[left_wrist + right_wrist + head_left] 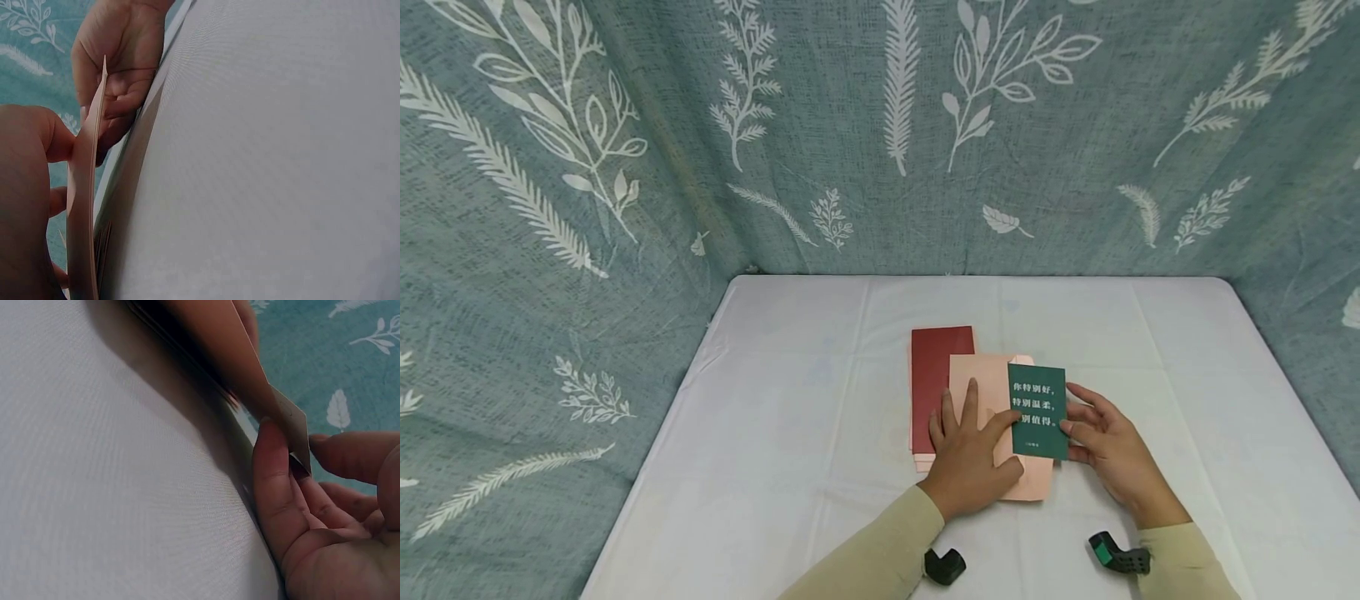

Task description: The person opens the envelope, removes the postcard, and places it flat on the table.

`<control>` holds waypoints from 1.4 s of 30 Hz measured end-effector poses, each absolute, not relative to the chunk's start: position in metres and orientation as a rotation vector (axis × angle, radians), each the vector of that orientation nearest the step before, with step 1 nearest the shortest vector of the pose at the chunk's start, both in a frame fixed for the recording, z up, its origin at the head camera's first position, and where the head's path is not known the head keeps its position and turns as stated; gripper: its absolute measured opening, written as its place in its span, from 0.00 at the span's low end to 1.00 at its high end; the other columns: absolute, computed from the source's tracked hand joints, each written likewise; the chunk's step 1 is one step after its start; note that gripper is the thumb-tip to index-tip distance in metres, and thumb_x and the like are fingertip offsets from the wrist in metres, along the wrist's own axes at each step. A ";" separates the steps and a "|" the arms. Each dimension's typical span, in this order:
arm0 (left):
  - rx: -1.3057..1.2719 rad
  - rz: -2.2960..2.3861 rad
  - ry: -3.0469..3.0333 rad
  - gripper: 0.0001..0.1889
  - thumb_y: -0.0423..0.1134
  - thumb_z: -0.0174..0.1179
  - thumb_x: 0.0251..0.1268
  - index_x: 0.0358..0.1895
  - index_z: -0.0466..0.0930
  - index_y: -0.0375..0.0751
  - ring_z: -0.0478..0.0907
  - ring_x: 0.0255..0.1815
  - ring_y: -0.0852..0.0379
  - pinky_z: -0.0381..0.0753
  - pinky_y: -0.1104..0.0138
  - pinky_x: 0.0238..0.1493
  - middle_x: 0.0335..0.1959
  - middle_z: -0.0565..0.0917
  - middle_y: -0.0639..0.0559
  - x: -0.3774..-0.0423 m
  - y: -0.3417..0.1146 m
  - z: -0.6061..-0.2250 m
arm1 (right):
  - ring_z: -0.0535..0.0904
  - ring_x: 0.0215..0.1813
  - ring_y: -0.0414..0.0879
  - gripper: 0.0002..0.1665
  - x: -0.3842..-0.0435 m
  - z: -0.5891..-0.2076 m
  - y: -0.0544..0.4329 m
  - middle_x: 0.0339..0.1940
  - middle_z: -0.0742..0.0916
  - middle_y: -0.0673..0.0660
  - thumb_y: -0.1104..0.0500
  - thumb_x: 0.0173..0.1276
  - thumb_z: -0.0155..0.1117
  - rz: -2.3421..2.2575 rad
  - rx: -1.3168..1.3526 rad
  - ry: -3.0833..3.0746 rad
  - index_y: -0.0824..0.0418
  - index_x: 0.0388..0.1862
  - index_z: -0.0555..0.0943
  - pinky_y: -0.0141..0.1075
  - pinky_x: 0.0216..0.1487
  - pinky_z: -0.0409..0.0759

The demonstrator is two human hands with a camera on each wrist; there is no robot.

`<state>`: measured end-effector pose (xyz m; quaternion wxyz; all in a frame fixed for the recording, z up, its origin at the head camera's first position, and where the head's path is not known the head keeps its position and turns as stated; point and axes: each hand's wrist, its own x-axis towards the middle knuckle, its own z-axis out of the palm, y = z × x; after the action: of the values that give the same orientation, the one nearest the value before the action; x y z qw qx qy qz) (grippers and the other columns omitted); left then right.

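Note:
A dark green card [1040,410] with white printed characters lies over the right part of a pink paper piece [994,382], which looks like an envelope. My right hand [1112,454] pinches the card's right edge between thumb and fingers. With fingers spread, my left hand [966,468] rests on the pink paper, its index fingertip at the card's left edge. A dark red card or booklet [934,362] lies partly beneath, with pink edges showing below it. In the left wrist view, the pink paper [84,187] stands edge-on, slightly raised and layered.
A white cloth covers the table [820,358]. A teal curtain [850,125] with white leaf prints hangs behind and along the sides. Each wrist carries a small black device, one by the left sleeve [880,554], one by the right sleeve [1183,562].

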<state>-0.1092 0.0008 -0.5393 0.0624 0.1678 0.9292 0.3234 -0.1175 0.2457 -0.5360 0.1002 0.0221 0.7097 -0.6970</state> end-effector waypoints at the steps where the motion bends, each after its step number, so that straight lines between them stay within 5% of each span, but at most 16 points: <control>1: 0.507 0.978 2.808 0.34 0.52 0.55 0.67 0.80 0.74 0.69 0.28 0.87 0.30 0.34 0.27 0.76 0.92 0.38 0.48 -0.109 0.001 -0.539 | 0.86 0.50 0.42 0.41 -0.117 -0.536 0.245 0.61 0.82 0.61 0.70 0.84 0.58 -2.059 0.070 2.099 0.67 0.89 0.54 0.38 0.45 0.88; 17: 0.512 0.976 2.818 0.34 0.52 0.56 0.67 0.79 0.74 0.69 0.29 0.87 0.30 0.35 0.27 0.76 0.92 0.38 0.48 -0.109 0.000 -0.541 | 0.87 0.49 0.44 0.41 -0.117 -0.540 0.247 0.61 0.82 0.65 0.72 0.83 0.58 -2.039 0.102 2.099 0.69 0.89 0.55 0.39 0.45 0.88; 42: 0.516 1.017 2.803 0.34 0.51 0.54 0.67 0.79 0.75 0.69 0.27 0.87 0.29 0.34 0.27 0.75 0.92 0.38 0.47 -0.109 0.001 -0.541 | 0.84 0.45 0.43 0.41 -0.118 -0.542 0.268 0.53 0.82 0.56 0.71 0.82 0.62 -2.118 0.161 2.101 0.69 0.87 0.58 0.36 0.40 0.86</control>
<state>-0.1094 0.0010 -0.5411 0.0576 0.1701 0.9248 0.3354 -0.1178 0.2677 -0.5416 0.0768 0.0536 0.7010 -0.7070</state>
